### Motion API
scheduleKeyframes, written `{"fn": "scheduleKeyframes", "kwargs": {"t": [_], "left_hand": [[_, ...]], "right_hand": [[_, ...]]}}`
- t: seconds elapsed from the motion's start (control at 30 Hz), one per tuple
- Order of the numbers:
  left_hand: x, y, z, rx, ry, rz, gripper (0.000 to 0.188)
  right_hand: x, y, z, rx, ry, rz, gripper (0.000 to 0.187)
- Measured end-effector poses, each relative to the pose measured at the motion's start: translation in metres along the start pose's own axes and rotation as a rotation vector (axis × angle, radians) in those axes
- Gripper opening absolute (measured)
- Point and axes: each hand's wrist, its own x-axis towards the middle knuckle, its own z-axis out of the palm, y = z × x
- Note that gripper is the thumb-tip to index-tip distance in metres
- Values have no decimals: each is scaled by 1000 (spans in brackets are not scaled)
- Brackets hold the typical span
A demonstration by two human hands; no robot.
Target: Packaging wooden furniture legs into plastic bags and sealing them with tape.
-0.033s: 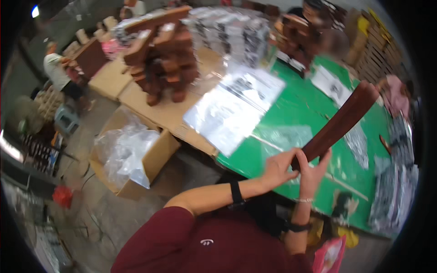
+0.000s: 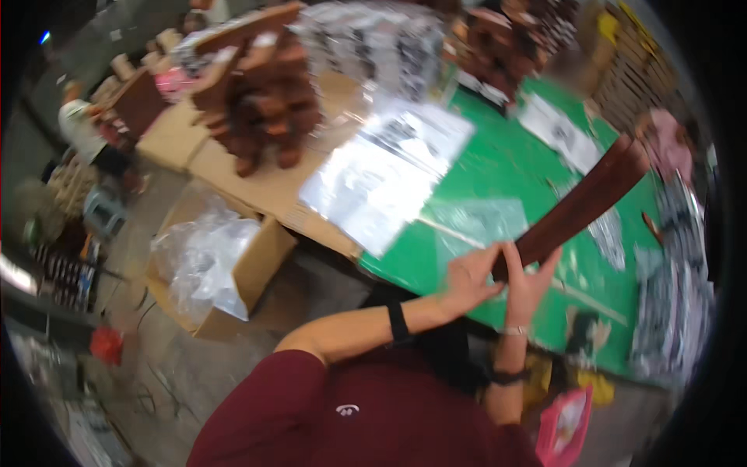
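Note:
A long, slightly curved piece of dark red-brown wood point(image 2: 580, 206) slants up and to the right over the green tabletop. Its lower end sits between both hands. My right hand point(image 2: 527, 289) grips that end, with fingers on either side of the wood. My left hand point(image 2: 469, 280) is closed at the same end, its fingertips against the wood and touching the right hand. Clear plastic bags point(image 2: 494, 222) lie on the table just beyond the hands. Slight blur softens the finger edges.
Printed sheets in plastic point(image 2: 373, 175) lie left of centre on the green table point(image 2: 482, 163). Stacked brown wooden parts point(image 2: 272, 101) stand on cardboard behind. An open carton point(image 2: 261, 265) of plastic wrap sits lower left. Wrapped bundles point(image 2: 669, 327) line the right edge. A person point(image 2: 82, 128) stands far left.
The whole view has shifted, so table and stacks appear slightly left and higher. Both hands keep the same hold on the wooden piece.

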Motion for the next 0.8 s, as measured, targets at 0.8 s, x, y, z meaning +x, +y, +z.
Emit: {"fn": "scheduleKeyframes", "kwargs": {"t": [0.8], "left_hand": [[-66, -50, -61, 573, -312, 340, 36]], "right_hand": [[-11, 22, -20, -636, -801, -175, 70]]}}
